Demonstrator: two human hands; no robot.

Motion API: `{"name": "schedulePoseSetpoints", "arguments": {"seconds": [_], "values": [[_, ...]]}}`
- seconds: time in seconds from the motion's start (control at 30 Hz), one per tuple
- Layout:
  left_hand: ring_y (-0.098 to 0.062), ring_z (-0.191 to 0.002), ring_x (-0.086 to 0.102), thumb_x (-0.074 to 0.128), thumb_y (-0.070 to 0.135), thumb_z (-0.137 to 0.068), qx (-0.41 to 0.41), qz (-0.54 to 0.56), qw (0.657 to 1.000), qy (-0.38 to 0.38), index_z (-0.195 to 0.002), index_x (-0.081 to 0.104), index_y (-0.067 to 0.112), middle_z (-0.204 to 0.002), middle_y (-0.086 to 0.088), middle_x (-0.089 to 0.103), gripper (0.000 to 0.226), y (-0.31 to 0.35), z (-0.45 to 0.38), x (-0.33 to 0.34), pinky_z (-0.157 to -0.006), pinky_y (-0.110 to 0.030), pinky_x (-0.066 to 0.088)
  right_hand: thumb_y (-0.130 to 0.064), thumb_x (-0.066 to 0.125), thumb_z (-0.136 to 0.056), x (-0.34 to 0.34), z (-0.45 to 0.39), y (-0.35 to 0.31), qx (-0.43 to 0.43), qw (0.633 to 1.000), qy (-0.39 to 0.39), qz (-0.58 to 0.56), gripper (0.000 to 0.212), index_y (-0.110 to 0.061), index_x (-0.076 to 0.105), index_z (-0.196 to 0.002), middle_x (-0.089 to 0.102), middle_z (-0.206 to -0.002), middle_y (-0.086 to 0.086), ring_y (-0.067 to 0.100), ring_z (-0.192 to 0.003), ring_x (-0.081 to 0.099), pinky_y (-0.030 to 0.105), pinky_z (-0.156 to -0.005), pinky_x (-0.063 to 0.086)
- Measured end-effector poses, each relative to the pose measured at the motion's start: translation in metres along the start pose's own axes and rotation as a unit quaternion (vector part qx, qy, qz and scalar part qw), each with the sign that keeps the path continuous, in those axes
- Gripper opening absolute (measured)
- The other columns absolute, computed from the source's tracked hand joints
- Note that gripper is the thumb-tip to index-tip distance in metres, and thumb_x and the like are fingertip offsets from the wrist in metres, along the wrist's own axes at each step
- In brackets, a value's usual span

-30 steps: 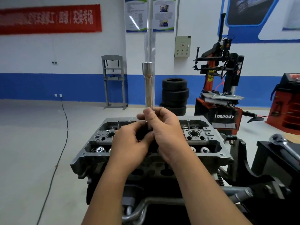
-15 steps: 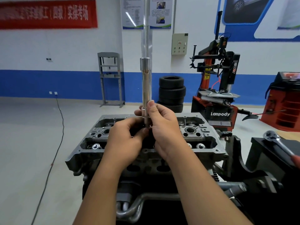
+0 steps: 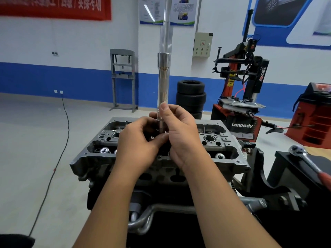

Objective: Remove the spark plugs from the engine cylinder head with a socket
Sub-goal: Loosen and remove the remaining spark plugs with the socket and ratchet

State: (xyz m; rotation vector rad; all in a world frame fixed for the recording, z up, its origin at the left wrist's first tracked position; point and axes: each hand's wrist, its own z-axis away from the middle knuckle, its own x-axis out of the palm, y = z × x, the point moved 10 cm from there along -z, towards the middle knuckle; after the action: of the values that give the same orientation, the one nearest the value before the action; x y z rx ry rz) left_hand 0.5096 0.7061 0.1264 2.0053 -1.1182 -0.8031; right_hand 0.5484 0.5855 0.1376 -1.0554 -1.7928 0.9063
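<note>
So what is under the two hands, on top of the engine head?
Both hands, left hand and right hand, hold the upright socket bar. Beside them the engine head shows open holes and valve springs. The bar's lower end and any spark plug are covered.

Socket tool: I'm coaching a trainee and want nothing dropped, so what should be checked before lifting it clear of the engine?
1. Right hand has a grip on the socket tool: ok.
2. Left hand pinches its lower end: ok.
3. Tool stands upright over the cylinder head: ok.
4. Spark plug held in the socket: cannot tell, fingers hide the end.
5. Ratchet lies out of the way at right: ok.
</note>
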Motion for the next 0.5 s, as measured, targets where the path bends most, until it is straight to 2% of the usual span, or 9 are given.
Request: {"name": "schedulePoseSetpoints", "arguments": {"seconds": [0.07, 0.17, 0.23, 0.33, 0.4, 0.5], "values": [[-0.005, -0.087, 0.076, 0.09, 0.021, -0.079, 0.002, -0.001, 1.0, 0.006, -0.102, 0.077, 0.027, -0.091, 0.012, 0.08, 0.027, 0.0013, 0.0005, -0.0021, -0.087, -0.043, 0.063, -0.027, 0.078, -0.09, -0.0006, 0.0006, -0.0011, -0.009, 1.0, -0.006, 0.01, 0.021, -0.014, 0.067, -0.103, 0.078, -0.103, 0.012, 0.022, -0.095, 0.076, 0.04, -0.087, 0.063], [0.001, -0.091, 0.075, 0.082, 0.019, -0.09, 0.017, -0.002, 0.999, -0.031, -0.105, 0.078, 0.034, -0.094, 0.017, 0.08, 0.022, 0.0071, 0.0009, 0.0024, -0.088, -0.037, 0.063, -0.03, 0.077, -0.091, 0.0008, 0.0006, -0.0005, -0.016, 0.999, -0.016, 0.048, 0.019, -0.017, 0.069, -0.102, 0.078, -0.105, 0.01, 0.021, -0.099, 0.075, 0.035, -0.088, 0.062], [0.001, -0.094, 0.075, 0.077, 0.012, -0.094, 0.017, 0.016, 0.998, -0.055, -0.103, 0.076, 0.04, -0.097, 0.019, 0.08, 0.029, 0.0083, 0.0008, 0.0052, -0.091, -0.036, 0.062, -0.034, 0.069, -0.097, 0.0017, -0.0003, 0.0005, -0.007, 0.999, -0.016, 0.044, 0.019, -0.016, 0.071, -0.1, 0.079, -0.101, 0.005, 0.019, -0.098, 0.075, 0.04, -0.091, 0.061], [0.001, -0.09, 0.075, 0.082, 0.012, -0.09, 0.009, 0.005, 0.999, -0.033, -0.097, 0.073, 0.041, -0.094, 0.019, 0.079, 0.032, 0.0048, -0.0007, 0.0028, -0.091, -0.04, 0.062, -0.035, 0.065, -0.1, 0.0008, -0.0013, 0.002, 0.011, 1.0, -0.008, 0.003, 0.026, -0.011, 0.073, -0.099, 0.078, -0.095, 0.006, 0.022, -0.095, 0.074, 0.049, -0.093, 0.061], [-0.001, -0.084, 0.074, 0.088, 0.021, -0.082, 0.012, -0.01, 1.0, -0.001, -0.096, 0.075, 0.034, -0.088, 0.015, 0.078, 0.024, 0.0047, 0.0001, 0.0, -0.085, -0.041, 0.063, -0.033, 0.073, -0.094, 0.0014, -0.0002, 0.0009, 0.005, 1.0, -0.012, -0.005, 0.022, -0.011, 0.071, -0.101, 0.078, -0.098, 0.009, 0.024, -0.095, 0.075, 0.05, -0.092, 0.061], [-0.001, -0.085, 0.074, 0.087, 0.026, -0.081, 0.014, -0.008, 1.0, 0.004, -0.101, 0.078, 0.028, -0.089, 0.015, 0.079, 0.021, 0.0038, -0.0001, -0.0004, -0.084, -0.041, 0.063, -0.039, 0.082, -0.078, 0.0013, 0.0019, -0.0029, -0.011, 1.0, -0.013, 0.011, 0.037, -0.014, 0.068, -0.102, 0.078, -0.102, 0.012, 0.021, -0.095, 0.076, 0.047, -0.092, 0.061]]}}
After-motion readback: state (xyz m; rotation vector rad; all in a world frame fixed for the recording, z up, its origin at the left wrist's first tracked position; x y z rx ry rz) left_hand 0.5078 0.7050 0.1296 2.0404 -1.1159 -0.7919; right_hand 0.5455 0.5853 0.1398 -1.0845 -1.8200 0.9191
